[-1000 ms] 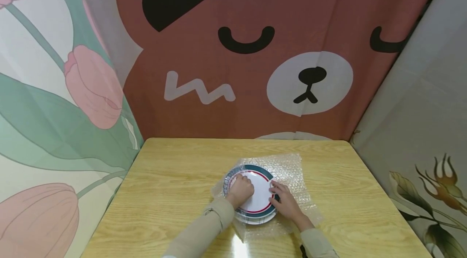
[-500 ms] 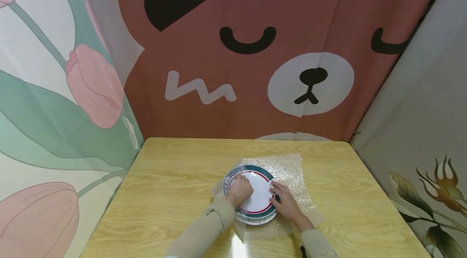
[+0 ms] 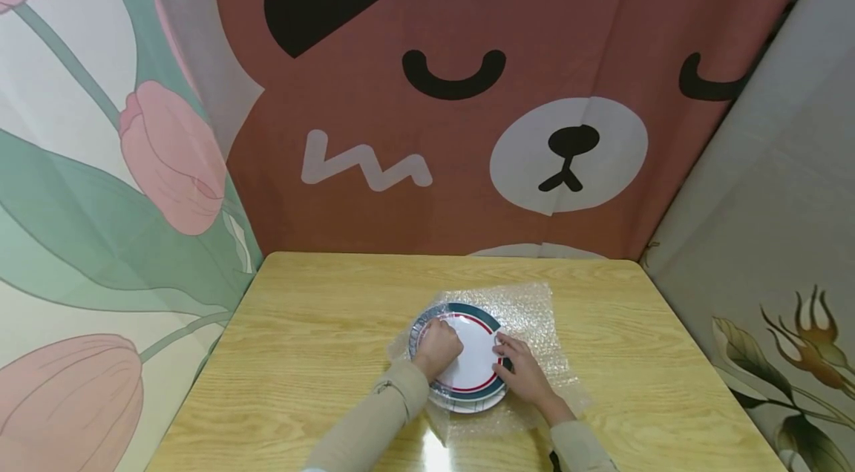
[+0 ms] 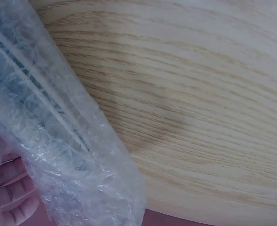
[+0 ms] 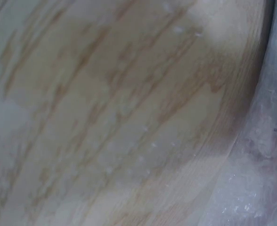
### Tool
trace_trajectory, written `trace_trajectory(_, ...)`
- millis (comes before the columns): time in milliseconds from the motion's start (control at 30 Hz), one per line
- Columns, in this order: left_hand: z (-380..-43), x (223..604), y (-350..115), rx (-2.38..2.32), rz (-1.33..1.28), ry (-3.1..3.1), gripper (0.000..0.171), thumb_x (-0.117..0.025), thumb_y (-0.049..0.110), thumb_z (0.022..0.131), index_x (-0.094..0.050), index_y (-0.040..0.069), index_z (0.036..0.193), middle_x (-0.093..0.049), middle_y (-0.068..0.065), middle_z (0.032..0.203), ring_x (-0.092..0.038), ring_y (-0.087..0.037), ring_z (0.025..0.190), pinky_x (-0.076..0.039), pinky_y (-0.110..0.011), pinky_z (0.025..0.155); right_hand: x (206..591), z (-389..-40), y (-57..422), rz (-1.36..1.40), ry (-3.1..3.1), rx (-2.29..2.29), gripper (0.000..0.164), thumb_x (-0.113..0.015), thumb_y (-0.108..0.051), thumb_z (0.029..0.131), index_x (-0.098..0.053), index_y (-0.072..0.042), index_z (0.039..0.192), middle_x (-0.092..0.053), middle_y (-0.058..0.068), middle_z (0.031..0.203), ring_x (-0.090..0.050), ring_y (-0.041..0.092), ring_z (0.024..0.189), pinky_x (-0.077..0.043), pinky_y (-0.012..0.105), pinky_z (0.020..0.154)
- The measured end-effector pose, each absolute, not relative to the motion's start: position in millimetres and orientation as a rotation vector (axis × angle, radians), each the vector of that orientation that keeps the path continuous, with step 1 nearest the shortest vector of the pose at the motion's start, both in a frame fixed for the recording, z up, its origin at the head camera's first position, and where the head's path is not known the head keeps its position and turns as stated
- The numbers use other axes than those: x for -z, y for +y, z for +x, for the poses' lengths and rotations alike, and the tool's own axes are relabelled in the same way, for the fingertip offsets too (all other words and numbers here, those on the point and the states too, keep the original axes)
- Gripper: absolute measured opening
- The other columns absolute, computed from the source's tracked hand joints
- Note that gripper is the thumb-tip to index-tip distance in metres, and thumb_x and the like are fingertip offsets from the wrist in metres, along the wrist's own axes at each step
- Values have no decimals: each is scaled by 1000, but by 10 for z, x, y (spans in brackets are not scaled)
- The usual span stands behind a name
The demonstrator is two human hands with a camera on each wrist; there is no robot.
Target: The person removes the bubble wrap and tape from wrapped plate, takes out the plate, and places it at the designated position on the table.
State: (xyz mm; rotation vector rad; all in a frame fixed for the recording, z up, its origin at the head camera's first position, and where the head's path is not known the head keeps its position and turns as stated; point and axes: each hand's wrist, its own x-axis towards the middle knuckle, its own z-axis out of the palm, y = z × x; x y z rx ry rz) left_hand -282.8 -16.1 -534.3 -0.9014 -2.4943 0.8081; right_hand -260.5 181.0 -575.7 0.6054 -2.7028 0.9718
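A round white plate (image 3: 476, 353) with a dark teal band and a red ring lies on a sheet of bubble wrap (image 3: 528, 309). Under its front edge shows the rim of another pale plate (image 3: 470, 407). Part of the wrap is folded over the left side. There my left hand (image 3: 439, 346) is curled above the plate, holding the wrap's edge; its curled fingers (image 4: 16, 193) appear beside the wrap in the left wrist view. My right hand (image 3: 524, 372) rests at the plate's right rim, thumb and fingers apart. The right wrist view shows bubble wrap (image 5: 260, 155) but no fingers.
The wooden table (image 3: 320, 323) extends around the wrap on all sides. Behind it hangs a cloth with a bear print (image 3: 441, 212); printed curtains (image 3: 87, 294) stand close along the left and right edges.
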Motion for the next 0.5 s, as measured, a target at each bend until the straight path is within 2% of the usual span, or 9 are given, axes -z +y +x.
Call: trace_trajectory(500, -2884, 5342, -155, -760, -907, -2468, 18, -54, 20, 81, -67, 24, 69, -59, 4, 61, -50, -11, 54, -39, -29, 47, 5723, -2584, 1800, 544, -2753, -992, 26, -66, -12, 77, -63, -1, 101, -48, 15, 125, -39, 33, 117, -32, 45, 99)
